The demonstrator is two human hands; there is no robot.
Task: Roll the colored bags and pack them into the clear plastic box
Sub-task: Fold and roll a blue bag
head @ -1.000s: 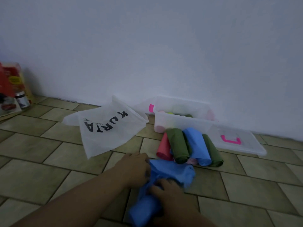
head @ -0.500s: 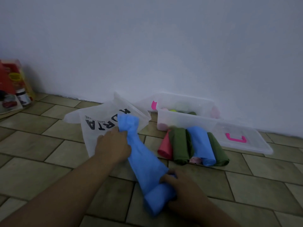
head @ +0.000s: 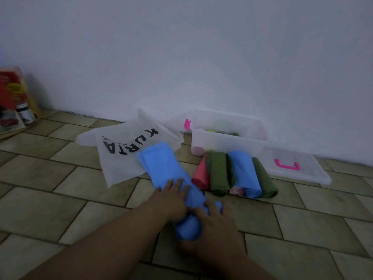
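Here the blue bag (head: 161,164) lies stretched out long on the tiled floor (head: 60,178), its far end draped over a white bag printed KURTA (head: 121,158), presumably so the strip stays flat and straight while it is rolled from the near end. The left hand (head: 171,194) lies flat on the middle of the strip, fingers straight and spread, pressing the fabric down to keep it smooth. The right hand (head: 212,221) curls its fingers over the thick rolled end nearest the person, holding the roll tight. Just beside, a row of rolled bags (head: 219,172) in red, green and blue waits in front of the clear plastic box (head: 222,140), which stands open against the wall with a few rolls inside, its lid (head: 302,170) lying on the floor alongside
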